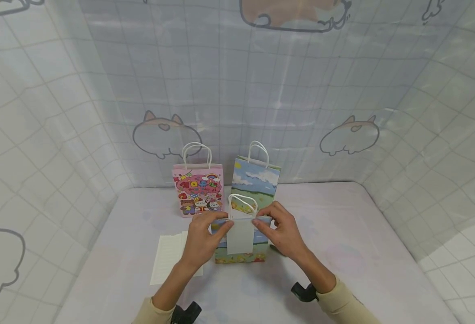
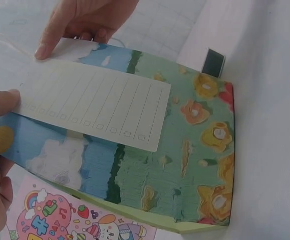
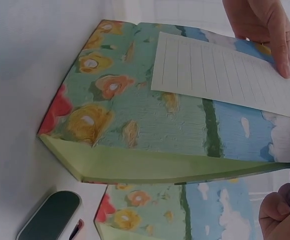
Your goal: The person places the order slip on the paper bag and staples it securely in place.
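A paper gift bag (image 1: 221, 256) with sky, green field and flowers stands upright in the middle. A lined checklist sheet (image 1: 240, 238) lies flat against its front, below the white rope handle (image 1: 243, 196). My left hand (image 1: 201, 238) pinches the bag's top edge and the sheet at the left, thumb in front. My right hand (image 1: 282, 227) does the same at the right corner. In the left wrist view the sheet (image 2: 97, 100) shows ruled lines and small check boxes. The right wrist view shows the bag's pale green side panel (image 3: 145, 165).
Behind stand a pink cartoon gift bag (image 1: 199, 189) and a second landscape bag (image 1: 255, 177). More lined sheets (image 1: 166, 258) lie on the table at left. A small dark green and white object (image 3: 52, 217), partly hidden in the head view, lies right of the front bag.
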The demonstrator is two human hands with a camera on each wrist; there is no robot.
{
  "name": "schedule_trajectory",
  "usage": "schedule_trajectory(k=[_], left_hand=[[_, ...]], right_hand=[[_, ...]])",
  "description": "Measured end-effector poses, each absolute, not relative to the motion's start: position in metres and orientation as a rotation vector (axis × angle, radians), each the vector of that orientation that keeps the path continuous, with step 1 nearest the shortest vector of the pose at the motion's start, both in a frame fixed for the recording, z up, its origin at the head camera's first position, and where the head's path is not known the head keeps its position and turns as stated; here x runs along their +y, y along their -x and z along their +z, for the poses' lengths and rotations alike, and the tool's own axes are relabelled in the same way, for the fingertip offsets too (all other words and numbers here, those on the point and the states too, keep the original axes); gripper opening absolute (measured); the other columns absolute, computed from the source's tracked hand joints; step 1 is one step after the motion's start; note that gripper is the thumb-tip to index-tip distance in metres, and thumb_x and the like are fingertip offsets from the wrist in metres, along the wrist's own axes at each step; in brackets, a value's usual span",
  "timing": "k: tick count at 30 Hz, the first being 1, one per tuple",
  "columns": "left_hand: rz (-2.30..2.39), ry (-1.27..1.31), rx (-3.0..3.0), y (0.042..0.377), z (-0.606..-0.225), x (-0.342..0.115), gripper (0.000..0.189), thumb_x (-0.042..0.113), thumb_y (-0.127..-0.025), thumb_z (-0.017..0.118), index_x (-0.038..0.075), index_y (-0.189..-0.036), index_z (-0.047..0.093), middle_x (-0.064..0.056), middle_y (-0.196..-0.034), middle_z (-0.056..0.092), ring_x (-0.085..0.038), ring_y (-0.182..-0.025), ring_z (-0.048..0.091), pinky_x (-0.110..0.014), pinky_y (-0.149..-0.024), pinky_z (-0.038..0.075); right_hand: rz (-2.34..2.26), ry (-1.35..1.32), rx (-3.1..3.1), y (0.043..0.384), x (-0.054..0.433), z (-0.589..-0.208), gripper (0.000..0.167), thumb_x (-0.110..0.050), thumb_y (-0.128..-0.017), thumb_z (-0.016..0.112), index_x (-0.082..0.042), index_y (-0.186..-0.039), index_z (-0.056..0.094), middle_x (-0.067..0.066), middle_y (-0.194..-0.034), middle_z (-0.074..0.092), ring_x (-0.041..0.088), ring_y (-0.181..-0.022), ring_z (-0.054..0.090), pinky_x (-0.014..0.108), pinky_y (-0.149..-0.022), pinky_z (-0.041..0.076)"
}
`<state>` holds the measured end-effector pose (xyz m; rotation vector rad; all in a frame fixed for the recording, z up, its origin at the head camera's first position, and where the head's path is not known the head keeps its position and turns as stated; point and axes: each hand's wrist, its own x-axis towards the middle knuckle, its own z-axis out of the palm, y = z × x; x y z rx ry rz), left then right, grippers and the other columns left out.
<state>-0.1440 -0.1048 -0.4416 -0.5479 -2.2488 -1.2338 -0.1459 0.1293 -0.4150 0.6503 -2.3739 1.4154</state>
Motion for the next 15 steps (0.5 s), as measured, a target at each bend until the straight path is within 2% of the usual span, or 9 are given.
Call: schedule_trajectory(k=[2,7,12,15], left_hand=[[-1.242,0.546,-2.249,0.1437,-0.4410,-0.1047,0.021,0.025,-0.086,0.081,0.015,-0.103,0.076,0.003,-0.101,0.076,-0.015,-0.097,0.069,-0.047,-0.092,0.043],[-1.248,0.542,-2.248,0.1437,-0.4407,-0.1045,0.021,0.025,-0.086,0.082,0.014,-0.103,0.077,0.003,-0.101,0.076,-0.015,-0.097,0.069,-0.047,-0.092,0.042],[-1.249,0.536,-2.252,0.1434,-0.4410,-0.1044,0.021,0.025,-0.086,0.081,0.014,-0.103,0.077,0.002,-0.101,0.076,-0.015,-0.097,0.068,-0.047,-0.092,0.041],[-1.248,0.541,-2.250,0.1431,-0.4412,-0.1043,0.021,0.025,-0.086,0.081,0.014,-0.103,0.077,0.002,-0.100,0.076,-0.015,-0.096,0.068,-0.046,-0.092,0.041]], right_hand=[[1.424,-0.662,-2.361,0.1427,0.1278,-0.4093,0.010,-0.008,-0.089,0.076,-0.013,-0.096,0.070,-0.001,-0.089,0.056,0.025,-0.074,0.046,0.028,-0.065,0.035],[1.416,-0.681,-2.342,0.1413,0.1269,-0.4065,0.009,-0.008,-0.090,0.075,-0.012,-0.096,0.070,-0.002,-0.089,0.056,0.017,-0.073,0.044,0.027,-0.064,0.035],[1.443,-0.668,-2.354,0.1411,0.1267,-0.4067,0.009,-0.007,-0.090,0.075,-0.011,-0.096,0.070,-0.001,-0.089,0.056,0.029,-0.075,0.046,0.027,-0.065,0.034],[1.461,-0.658,-2.359,0.1406,0.1266,-0.4056,0.009,-0.007,-0.090,0.074,-0.011,-0.096,0.070,0.001,-0.090,0.057,0.031,-0.077,0.047,0.027,-0.065,0.034]])
